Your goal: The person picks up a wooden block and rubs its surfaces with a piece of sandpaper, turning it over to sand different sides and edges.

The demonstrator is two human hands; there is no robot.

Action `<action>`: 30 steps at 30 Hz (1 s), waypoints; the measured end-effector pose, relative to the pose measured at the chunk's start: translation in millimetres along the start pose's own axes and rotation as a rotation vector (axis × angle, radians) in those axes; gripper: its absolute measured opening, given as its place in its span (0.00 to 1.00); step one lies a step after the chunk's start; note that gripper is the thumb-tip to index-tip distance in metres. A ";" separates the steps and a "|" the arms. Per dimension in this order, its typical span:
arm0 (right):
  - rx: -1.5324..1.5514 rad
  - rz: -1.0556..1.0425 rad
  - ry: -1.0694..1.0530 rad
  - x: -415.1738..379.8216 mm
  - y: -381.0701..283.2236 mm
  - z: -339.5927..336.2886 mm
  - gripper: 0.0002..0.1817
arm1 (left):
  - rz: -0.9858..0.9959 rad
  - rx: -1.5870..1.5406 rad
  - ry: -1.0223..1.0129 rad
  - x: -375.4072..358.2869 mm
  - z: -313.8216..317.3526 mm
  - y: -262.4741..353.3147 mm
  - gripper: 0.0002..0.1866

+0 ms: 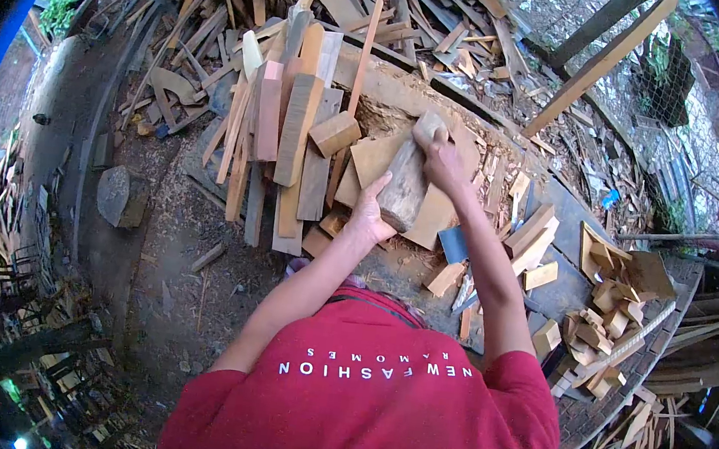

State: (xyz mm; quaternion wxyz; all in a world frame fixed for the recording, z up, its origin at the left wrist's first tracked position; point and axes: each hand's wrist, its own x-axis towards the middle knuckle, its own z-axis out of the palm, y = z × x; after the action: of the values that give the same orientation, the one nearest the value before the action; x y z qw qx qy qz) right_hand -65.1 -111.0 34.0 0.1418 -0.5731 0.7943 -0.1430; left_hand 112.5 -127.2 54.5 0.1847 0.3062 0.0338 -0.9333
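My left hand (369, 214) is closed around the lower left edge of a weathered grey wood block (404, 185), thumb along its side. At the block's far end, my right hand (443, 161) grips a short, pale piece of wood (428, 129), fingers curled over it. The two pieces overlap in this view. Beneath them lie flat, light brown boards (440, 211) on the workbench. Just left of my left hand, a short wood block (335, 133) rests against upright-looking long planks (297, 130).
A blue flat piece (454, 244) and offcuts (540, 276) lie right of my arms. Small blocks (598, 328) are heaped at the bench's right end. Scrap wood (476, 35) is piled behind, with a slanted post (600, 66). A log stump (122, 197) stands on the ground at left.
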 end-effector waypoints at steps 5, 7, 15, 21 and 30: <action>0.006 -0.100 -0.029 -51.5 -29.7 -18.7 0.30 | -0.003 0.013 0.048 0.6 -0.8 -0.2 0.28; 0.035 -0.135 0.048 -40.6 -19.8 -12.3 0.31 | -0.012 0.012 0.039 -0.6 -0.3 0.1 0.28; -0.084 0.033 0.092 55.2 53.0 28.1 0.29 | -0.009 0.019 0.075 -4.2 4.0 1.2 0.28; -0.136 -0.015 0.289 33.7 49.6 38.4 0.30 | -0.008 0.039 0.055 -4.2 4.1 2.4 0.26; 0.204 -0.034 0.080 -72.7 -31.7 -12.3 0.31 | -0.014 0.028 0.020 0.2 -2.8 -0.4 0.26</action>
State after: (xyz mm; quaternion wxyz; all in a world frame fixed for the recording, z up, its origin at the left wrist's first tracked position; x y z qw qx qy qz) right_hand -20.3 -50.7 62.2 0.1649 -0.5631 0.7708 -0.2481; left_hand 113.8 -126.4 52.1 0.1736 0.3180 0.0249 -0.9317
